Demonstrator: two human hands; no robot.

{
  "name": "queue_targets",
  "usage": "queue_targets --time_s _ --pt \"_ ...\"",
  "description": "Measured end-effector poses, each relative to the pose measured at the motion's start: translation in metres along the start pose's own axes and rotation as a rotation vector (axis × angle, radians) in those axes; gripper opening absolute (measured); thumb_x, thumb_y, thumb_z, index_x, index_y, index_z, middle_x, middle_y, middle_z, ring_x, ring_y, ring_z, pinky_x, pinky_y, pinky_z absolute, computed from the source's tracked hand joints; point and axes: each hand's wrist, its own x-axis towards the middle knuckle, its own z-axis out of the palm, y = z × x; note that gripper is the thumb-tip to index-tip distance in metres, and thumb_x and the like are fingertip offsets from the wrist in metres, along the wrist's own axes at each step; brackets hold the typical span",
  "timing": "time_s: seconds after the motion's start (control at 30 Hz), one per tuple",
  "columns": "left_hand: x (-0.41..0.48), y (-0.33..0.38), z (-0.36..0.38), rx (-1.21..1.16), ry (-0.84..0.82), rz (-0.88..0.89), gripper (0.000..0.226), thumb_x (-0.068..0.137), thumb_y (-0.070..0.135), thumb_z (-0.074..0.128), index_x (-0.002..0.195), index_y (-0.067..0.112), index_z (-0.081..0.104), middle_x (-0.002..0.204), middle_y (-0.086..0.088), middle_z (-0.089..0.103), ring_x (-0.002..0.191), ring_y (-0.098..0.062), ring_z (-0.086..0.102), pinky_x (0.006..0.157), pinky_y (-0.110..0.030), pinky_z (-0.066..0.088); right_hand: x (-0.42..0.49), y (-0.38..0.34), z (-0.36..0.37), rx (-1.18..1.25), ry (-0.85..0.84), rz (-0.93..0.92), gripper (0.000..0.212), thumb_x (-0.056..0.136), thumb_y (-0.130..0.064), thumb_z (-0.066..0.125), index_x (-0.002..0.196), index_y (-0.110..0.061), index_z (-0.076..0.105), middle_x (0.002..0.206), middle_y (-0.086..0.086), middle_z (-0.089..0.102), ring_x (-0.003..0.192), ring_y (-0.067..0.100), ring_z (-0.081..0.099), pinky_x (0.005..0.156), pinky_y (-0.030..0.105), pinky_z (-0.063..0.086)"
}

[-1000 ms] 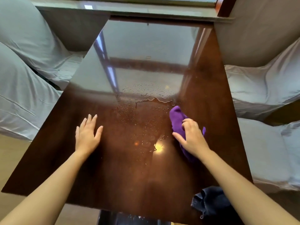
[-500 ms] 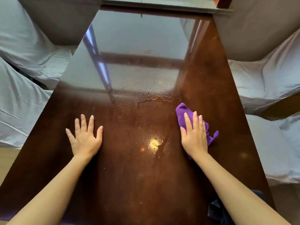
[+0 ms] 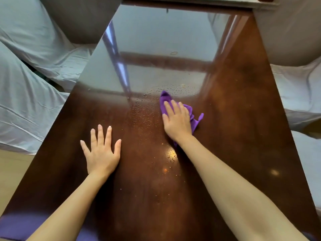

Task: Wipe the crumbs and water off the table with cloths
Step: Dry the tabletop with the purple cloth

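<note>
A glossy dark brown table (image 3: 243, 105) fills the view. Water droplets (image 3: 144, 113) and small crumbs (image 3: 165, 169) are scattered over its middle. My right hand (image 3: 177, 120) presses flat on a crumpled purple cloth (image 3: 192, 113), whose far tip reaches the band of droplets near the reflection. My left hand (image 3: 101, 152) lies flat on the bare wood to the left of the wet patch, fingers spread, holding nothing.
Chairs under pale grey covers stand on the left (image 3: 26, 94) and on the right (image 3: 298, 94) of the table. A window ledge (image 3: 191, 0) runs along the far end. The table's left edge slants close to my left arm.
My right hand has pushed the purple cloth away from me and to the left, into the droplets. My left hand stays flat on the table. The dark cloth at the near right edge is out of view.
</note>
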Motion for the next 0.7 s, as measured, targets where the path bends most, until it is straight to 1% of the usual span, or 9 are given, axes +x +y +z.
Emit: queue_targets --time_s 0.1,0.17,0.23,0.3,0.43,0.5,0.57,0.63,0.7 --pt "0.000 0.000 -0.001 0.001 -0.003 0.001 0.063 0.090 0.055 0.019 0.145 0.027 0.009 0.158 -0.005 0.006 0.144 -0.023 -0.002 0.113 -0.057 -0.001 -0.022 -0.022 0.007 0.021 -0.064 -0.175 0.049 0.096 -0.033 0.040 0.142 -0.021 0.031 0.152 0.006 0.031 0.141 0.030 0.019 0.117 0.044 0.011" --pt "0.000 0.000 -0.002 0.009 -0.002 0.002 0.063 0.090 0.056 0.018 0.145 0.027 0.009 0.157 -0.005 0.007 0.144 -0.023 -0.001 0.113 -0.057 0.000 -0.045 -0.025 0.007 0.037 -0.080 -0.261 0.048 0.093 -0.029 0.047 0.139 -0.018 0.039 0.148 0.008 0.039 0.138 0.032 0.026 0.117 0.046 0.018" --pt "0.000 -0.001 -0.002 0.007 0.000 0.001 0.064 0.089 0.058 0.016 0.145 0.028 0.010 0.157 -0.005 0.008 0.144 -0.023 0.000 0.113 -0.057 0.000 -0.070 -0.021 0.006 0.039 -0.055 -0.283 0.046 0.090 -0.025 0.051 0.135 -0.018 0.045 0.143 0.009 0.046 0.135 0.033 0.034 0.113 0.047 0.027" --pt "0.000 -0.001 -0.002 -0.002 0.002 0.002 0.066 0.087 0.059 0.013 0.145 0.028 0.011 0.157 -0.005 0.009 0.144 -0.023 0.001 0.113 -0.057 0.000 -0.089 -0.009 0.003 0.019 0.006 -0.224 0.046 0.087 -0.023 0.054 0.132 -0.019 0.047 0.139 0.009 0.050 0.132 0.032 0.040 0.111 0.047 0.032" --pt "0.000 0.000 -0.003 -0.010 -0.001 0.001 0.068 0.085 0.061 0.009 0.145 0.028 0.010 0.157 -0.004 0.008 0.144 -0.022 -0.001 0.114 -0.056 0.000 -0.097 0.028 -0.007 -0.038 0.164 0.050 0.048 0.083 -0.017 0.055 0.131 -0.014 0.048 0.137 0.016 0.051 0.127 0.038 0.044 0.108 0.051 0.034" --pt "0.000 0.000 -0.004 -0.007 0.000 0.000 0.065 0.089 0.060 0.009 0.145 0.028 0.009 0.157 -0.005 0.008 0.144 -0.022 -0.001 0.114 -0.056 0.000 -0.084 0.045 -0.013 -0.061 0.209 0.178 0.048 0.087 -0.015 0.055 0.134 -0.011 0.045 0.140 0.020 0.046 0.130 0.042 0.039 0.109 0.053 0.031" --pt "0.000 0.001 -0.004 -0.008 -0.001 -0.003 0.066 0.087 0.060 0.010 0.145 0.028 0.009 0.157 -0.005 0.008 0.144 -0.022 -0.001 0.114 -0.055 0.000 -0.062 0.059 -0.019 -0.065 0.212 0.275 0.049 0.091 -0.018 0.051 0.138 -0.011 0.039 0.146 0.021 0.037 0.136 0.042 0.028 0.113 0.052 0.024" --pt "-0.001 0.002 -0.005 -0.015 -0.004 -0.007 0.068 0.086 0.060 0.012 0.145 0.028 0.010 0.157 -0.005 0.008 0.144 -0.022 0.000 0.114 -0.055 -0.001 -0.035 0.069 -0.023 -0.065 0.205 0.338 0.050 0.093 -0.022 0.045 0.141 -0.014 0.032 0.152 0.020 0.026 0.140 0.041 0.017 0.116 0.051 0.016" --pt "-0.001 0.003 -0.006 -0.021 -0.009 -0.013 0.067 0.086 0.059 0.014 0.145 0.028 0.011 0.157 -0.004 0.009 0.144 -0.022 0.001 0.114 -0.055 -0.001 -0.009 0.078 -0.027 -0.064 0.197 0.372 0.051 0.095 -0.026 0.040 0.144 -0.015 0.026 0.154 0.019 0.019 0.142 0.039 0.011 0.117 0.050 0.010"
